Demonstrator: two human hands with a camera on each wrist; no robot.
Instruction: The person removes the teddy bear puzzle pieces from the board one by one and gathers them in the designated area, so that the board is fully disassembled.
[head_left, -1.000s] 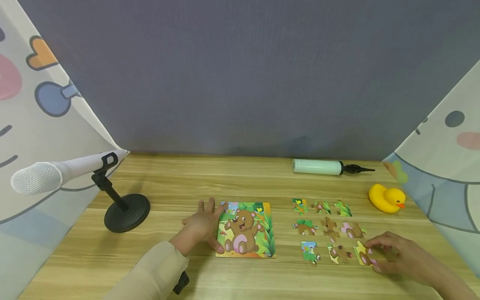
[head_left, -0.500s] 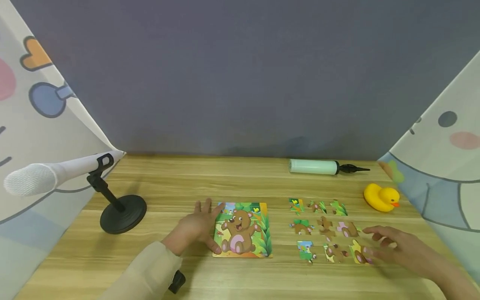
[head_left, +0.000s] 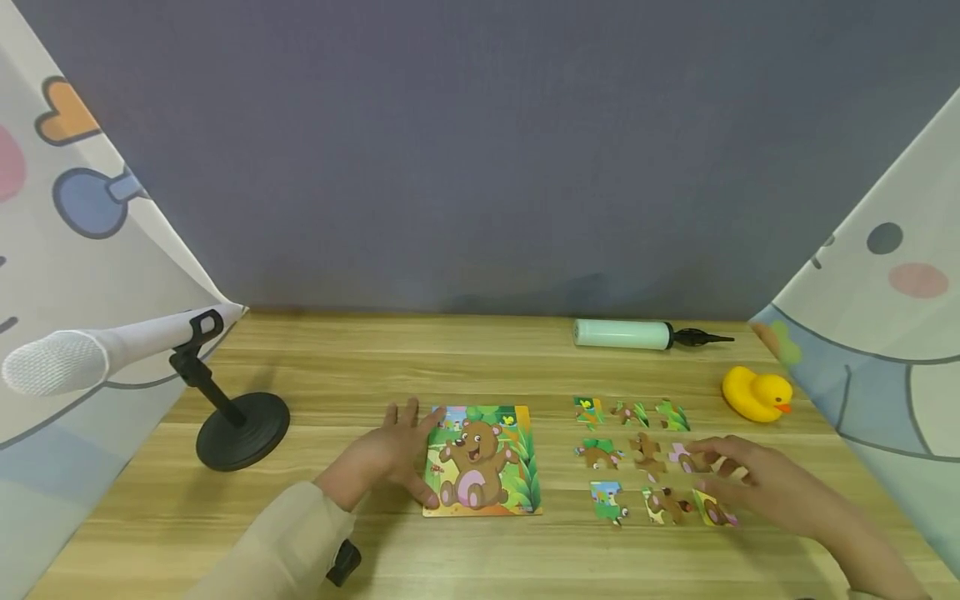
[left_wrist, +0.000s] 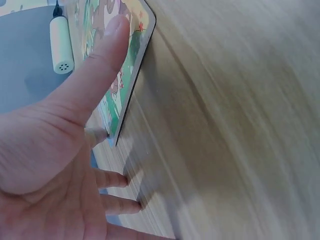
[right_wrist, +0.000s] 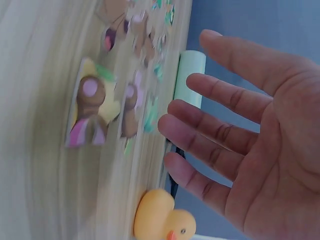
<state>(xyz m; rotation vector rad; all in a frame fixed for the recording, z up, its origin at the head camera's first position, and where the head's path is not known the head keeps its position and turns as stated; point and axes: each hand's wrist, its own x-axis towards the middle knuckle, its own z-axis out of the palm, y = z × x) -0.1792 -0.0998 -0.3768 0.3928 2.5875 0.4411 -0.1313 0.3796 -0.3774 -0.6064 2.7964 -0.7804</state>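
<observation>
My left hand [head_left: 386, 458] rests spread along the left edge of a square bear picture board [head_left: 517, 492]. Its thumb lies over the lower left corner and the index fingertip touches the upper left one; in the left wrist view the other fingertips reach the wood. To the right, puzzle pieces with bear parts lie apart in three rows. My right hand [head_left: 780, 492] hovers over their right end, fingers loosely bent and holding nothing. Nearest it are a yellow-edged piece [right_wrist: 90, 105] at the lower right and a pink-and-brown piece [right_wrist: 130, 107], partly covered in the head view.
A yellow rubber duck [head_left: 753, 394] sits beyond the right hand. At the back lies a pale green hand pump [head_left: 622, 334] with a black nozzle. On the left stands a white microphone [head_left: 112, 346] on a round black base [head_left: 243, 433]. A grey panel [head_left: 480, 167] rises behind the table.
My right hand has left the lower right puzzle piece, which its fingers touched, and moved up and left towards the middle row. The left hand keeps its place on the board.
</observation>
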